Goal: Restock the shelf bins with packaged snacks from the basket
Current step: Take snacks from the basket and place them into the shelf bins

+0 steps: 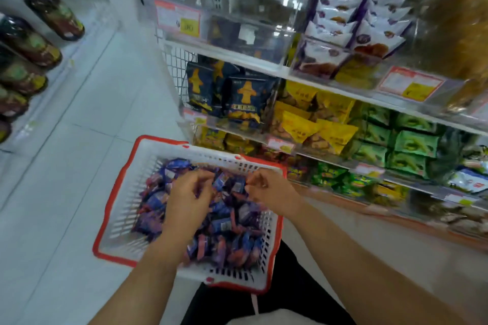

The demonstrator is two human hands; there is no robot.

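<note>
A white basket with a red rim point(116, 221) sits on the pale floor just left of the shelving, holding a heap of purple-and-blue snack packets point(232, 235). Both hands reach into it: the left hand point(188, 198) has its fingers curled down into the packets, and the right hand point(266, 187) pinches at a packet near the far rim, though blur hides exactly what each grips. On the right, clear shelf bins point(324, 60) hold purple-and-white bags. 4 dark bottles point(50, 8) stand far left.
</note>
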